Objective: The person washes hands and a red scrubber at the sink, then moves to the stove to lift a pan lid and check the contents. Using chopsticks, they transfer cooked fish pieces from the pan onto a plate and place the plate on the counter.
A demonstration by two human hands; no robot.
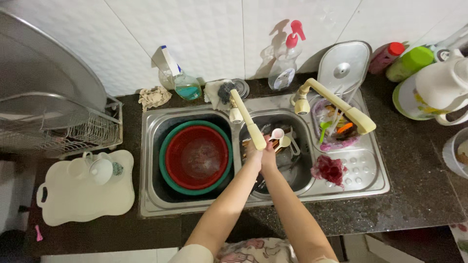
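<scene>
Two bare forearms reach up from the near edge and meet over the right sink basin (297, 170). The left hand (253, 157) and the right hand (268, 158) press together under the spout of the cream faucet (248, 122); their fingers curl in against each other, but whether they grip anything I cannot tell. Just beyond the fingertips lies a small pink spoon (277, 133) with a round pale bowl, beside a cream spoon (283, 141), both among utensils piled in the basin. To the left, the other basin is nearly filled by a red bowl (197, 157) nested in a green one (168, 146), leaving little room. At the near left a cream cutting board (73, 199) carries upturned white cups (100, 169). Right of the hands, a dark red scrubber (329, 169) sits on the sink's dimpled drainboard (363, 168), and farther off a second faucet arm (339, 104) crosses above a strainer holding colourful utensils (334, 129). Along the far wall stand spray bottles (285, 65) and a metal lid (343, 65).
</scene>
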